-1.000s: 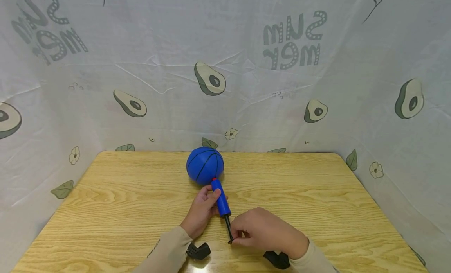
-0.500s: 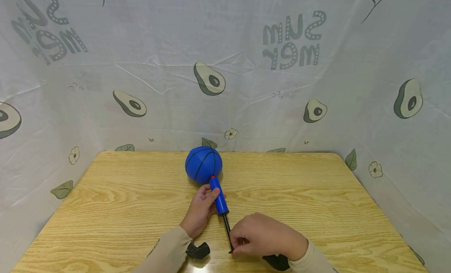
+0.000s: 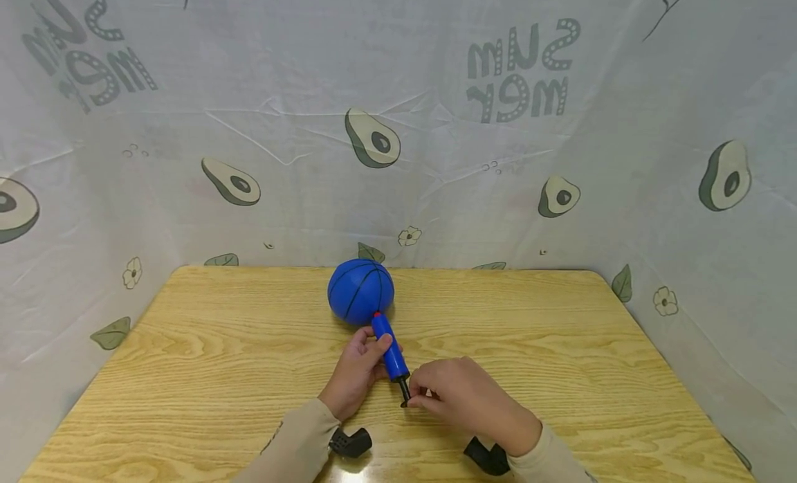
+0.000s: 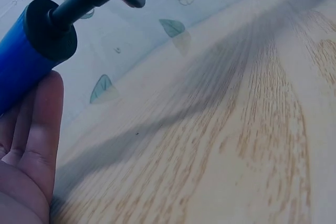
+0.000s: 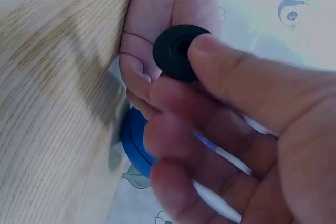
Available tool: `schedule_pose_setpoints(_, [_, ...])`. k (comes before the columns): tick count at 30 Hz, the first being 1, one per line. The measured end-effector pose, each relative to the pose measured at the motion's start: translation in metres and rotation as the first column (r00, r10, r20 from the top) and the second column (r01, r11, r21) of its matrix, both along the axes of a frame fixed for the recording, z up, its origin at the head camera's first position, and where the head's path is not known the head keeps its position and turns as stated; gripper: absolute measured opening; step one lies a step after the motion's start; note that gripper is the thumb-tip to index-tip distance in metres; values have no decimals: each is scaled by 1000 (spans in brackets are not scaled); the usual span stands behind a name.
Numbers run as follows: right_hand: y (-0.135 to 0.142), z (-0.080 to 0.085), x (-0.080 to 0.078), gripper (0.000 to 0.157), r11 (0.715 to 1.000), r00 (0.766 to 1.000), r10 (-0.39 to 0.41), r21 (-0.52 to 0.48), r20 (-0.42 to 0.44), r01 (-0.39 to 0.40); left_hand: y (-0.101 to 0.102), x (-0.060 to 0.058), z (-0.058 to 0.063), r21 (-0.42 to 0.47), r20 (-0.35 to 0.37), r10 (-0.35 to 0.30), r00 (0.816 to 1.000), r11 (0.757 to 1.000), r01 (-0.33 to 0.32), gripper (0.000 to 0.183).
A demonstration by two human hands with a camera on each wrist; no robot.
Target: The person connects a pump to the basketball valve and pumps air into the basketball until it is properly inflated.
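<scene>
A pale cloth (image 3: 286, 75) with avocados on it hangs behind a wooden table (image 3: 249, 331). A blue ball (image 3: 358, 289) with black lines sits near the far edge. The right hand (image 3: 463, 394) has its fingers curled in. The left hand (image 3: 353, 372) grips a blue pump (image 3: 394, 357), thumb on top. The pump slants from the ball toward the person. The right thumb and finger pinch its black handle (image 5: 167, 53).

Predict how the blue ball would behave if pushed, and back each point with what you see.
The blue ball would probably roll, being round on a flat table. It may be fairly firm, as its outline shows no sag. The pump held in the left hand might hinder it, since its red tip appears to meet the ball.
</scene>
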State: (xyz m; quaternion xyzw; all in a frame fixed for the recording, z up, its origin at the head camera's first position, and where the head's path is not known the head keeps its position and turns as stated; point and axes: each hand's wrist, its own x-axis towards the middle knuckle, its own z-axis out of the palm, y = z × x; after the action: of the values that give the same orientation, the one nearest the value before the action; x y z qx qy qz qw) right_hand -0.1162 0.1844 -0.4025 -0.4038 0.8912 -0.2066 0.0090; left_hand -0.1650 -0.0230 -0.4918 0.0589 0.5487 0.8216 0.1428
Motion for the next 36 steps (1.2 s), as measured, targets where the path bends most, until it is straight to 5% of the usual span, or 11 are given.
schedule_pose_setpoints(5, [1,-1,1,14,992,993,122,13,7,-122,1,0,-2,-15,-9,0,1000,1000,0,46])
schedule_pose_setpoints(19, [1,1,7,19,951,924,291,30,248,-308,1,0,-1,12,4,28,1000,1000,-28,48])
schedule_pose_setpoints(28, [-3,4,6,20,985,970,134,78,204,-153,2,-2,-1,16,21,74,997,997,-74,38])
schedule_pose_setpoints(36, [-3,1,2,13,999,994,2,-41,114,3,1,-2,-1,11,-4,16,1000,1000,-16,44])
